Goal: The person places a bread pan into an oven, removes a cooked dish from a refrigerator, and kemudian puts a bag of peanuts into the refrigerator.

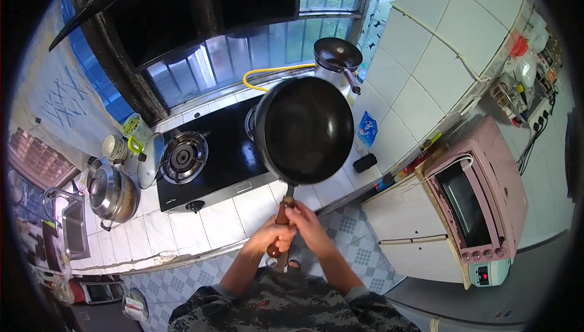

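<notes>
A dark wok [306, 126] is held up over the right side of the black gas hob [228, 149], its inside facing me. My left hand [275, 233] is wrapped around the lower part of its brown wooden handle [275, 250], which has a metal hanging ring at the end. Higher up, close to the metal neck, my right hand [308, 222] holds the same handle with the thumb along it. The wok hides most of the right burner [249, 124]. In plain view is the left burner [184, 157], with nothing on it.
Left of the hob lean a glass lid [151, 161] and a lidded steel pot [113, 193], with a sink [75, 227] beyond. A small frying pan [337, 54] stands behind the wok. Right are a blue-white packet [367, 129] and a pink oven [474, 195]. A range hood [205, 3] hangs above.
</notes>
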`<control>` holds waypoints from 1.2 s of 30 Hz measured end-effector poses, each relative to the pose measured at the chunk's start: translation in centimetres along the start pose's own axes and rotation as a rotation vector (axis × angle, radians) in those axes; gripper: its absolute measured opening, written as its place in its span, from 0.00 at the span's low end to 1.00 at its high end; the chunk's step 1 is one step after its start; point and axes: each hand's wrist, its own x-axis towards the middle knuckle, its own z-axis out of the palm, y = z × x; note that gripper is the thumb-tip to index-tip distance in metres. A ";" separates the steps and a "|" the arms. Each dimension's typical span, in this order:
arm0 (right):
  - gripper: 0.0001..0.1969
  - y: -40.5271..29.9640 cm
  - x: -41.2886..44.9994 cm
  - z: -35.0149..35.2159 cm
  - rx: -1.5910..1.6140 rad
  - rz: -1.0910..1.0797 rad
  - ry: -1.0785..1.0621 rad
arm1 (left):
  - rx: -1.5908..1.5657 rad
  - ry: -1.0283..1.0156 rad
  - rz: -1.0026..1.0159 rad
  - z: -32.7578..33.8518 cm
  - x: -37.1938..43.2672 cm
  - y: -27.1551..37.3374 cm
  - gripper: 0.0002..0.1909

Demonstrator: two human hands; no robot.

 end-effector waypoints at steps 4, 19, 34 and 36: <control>0.11 3.1 -2.5 0.9 -0.145 -0.031 0.144 | -0.111 -0.082 -0.111 -0.8 -1.5 -3.6 0.05; 0.18 10.5 -4.8 14.9 -0.234 -0.112 0.233 | -0.029 -0.083 -0.129 -7.3 -15.4 -1.3 0.07; 0.17 16.8 -3.7 45.5 -0.417 -0.057 -0.119 | -0.180 0.320 0.276 -19.2 -43.5 4.9 0.11; 0.16 18.2 -3.4 48.1 -0.339 -0.048 -0.260 | -0.194 0.349 0.384 -19.3 -46.5 5.3 0.08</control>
